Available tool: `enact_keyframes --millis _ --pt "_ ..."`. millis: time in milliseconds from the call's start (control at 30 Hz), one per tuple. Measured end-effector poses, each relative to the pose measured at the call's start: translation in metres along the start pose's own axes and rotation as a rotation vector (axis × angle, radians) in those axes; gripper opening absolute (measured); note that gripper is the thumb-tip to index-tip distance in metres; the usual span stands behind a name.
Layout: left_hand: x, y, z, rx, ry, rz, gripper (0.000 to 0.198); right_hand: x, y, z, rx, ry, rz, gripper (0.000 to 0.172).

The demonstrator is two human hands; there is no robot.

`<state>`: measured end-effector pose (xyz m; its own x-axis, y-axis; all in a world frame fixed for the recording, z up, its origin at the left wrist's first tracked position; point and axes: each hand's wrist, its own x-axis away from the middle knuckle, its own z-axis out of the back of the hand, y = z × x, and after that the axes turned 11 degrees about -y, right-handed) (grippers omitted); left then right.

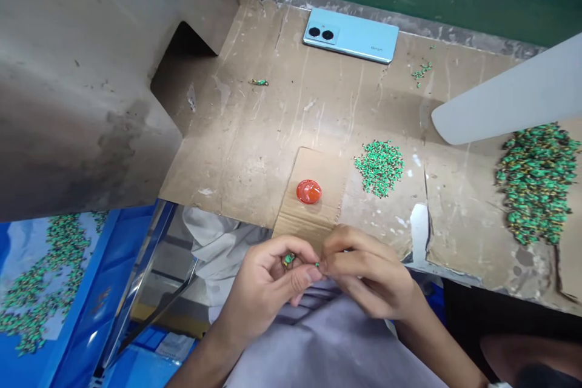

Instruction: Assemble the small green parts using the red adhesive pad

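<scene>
My left hand (268, 282) is curled in front of my lap, with a small green and gold piece (288, 260) in the curve of its fingers. Its thumb and index finger pinch another tiny green part (317, 265). Against those fingertips, my right hand (368, 270) is closed in a pinch; whatever it grips is too small to make out. Just beyond both hands, a small red dish (309, 192) with shiny contents rests on a loose cardboard piece (313, 163). A heap of tiny green parts (381, 168) lies to its right.
A larger heap of green and gold pieces (536, 188) is at the right, below a white arm-like bar (509, 94). A light blue phone (354, 36) lies at the back. Metal housing (91, 73) stands left, above a blue tray (97, 291) of green pieces.
</scene>
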<state>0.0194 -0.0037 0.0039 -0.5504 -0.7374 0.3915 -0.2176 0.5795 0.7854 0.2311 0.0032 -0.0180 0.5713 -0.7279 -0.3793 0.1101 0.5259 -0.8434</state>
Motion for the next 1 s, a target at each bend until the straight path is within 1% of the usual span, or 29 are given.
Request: enact_keyframes --millis 100,167,233,333,467,633,800,900,1000 --pt "0.000 0.000 -0.002 -0.086 0.093 -0.086 0.017 -0.001 -0.001 0.000 -0.093 0.057 -0.035 0.008" --pt "-0.001 0.001 -0.005 -0.162 0.152 -0.158 0.010 -0.001 -0.001 0.000 -0.126 0.068 -0.087 0.007" --pt "-0.003 0.003 -0.008 -0.179 0.183 -0.190 0.010 0.001 -0.001 0.000 -0.156 0.068 -0.153 0.009" --pt "-0.006 0.005 -0.009 -0.167 0.199 -0.200 0.013 0.003 -0.002 -0.002 -0.204 0.086 -0.226 0.010" --pt "-0.008 0.005 -0.009 -0.210 0.215 -0.210 0.015 0.005 -0.006 -0.004 -0.250 0.096 -0.300 0.010" --pt "-0.005 0.004 -0.008 -0.325 0.191 -0.301 0.017 0.005 -0.011 -0.004 -0.274 0.061 -0.390 0.010" --pt "-0.005 0.005 -0.005 -0.420 0.172 -0.368 0.018 0.000 -0.010 -0.004 -0.229 0.058 -0.375 0.011" --pt "-0.007 0.003 -0.003 -0.437 0.176 -0.367 0.015 -0.003 -0.008 -0.002 -0.175 0.049 -0.330 0.011" --pt "-0.007 0.001 -0.003 -0.419 0.201 -0.332 0.011 -0.005 -0.007 0.004 -0.112 0.018 -0.297 0.011"
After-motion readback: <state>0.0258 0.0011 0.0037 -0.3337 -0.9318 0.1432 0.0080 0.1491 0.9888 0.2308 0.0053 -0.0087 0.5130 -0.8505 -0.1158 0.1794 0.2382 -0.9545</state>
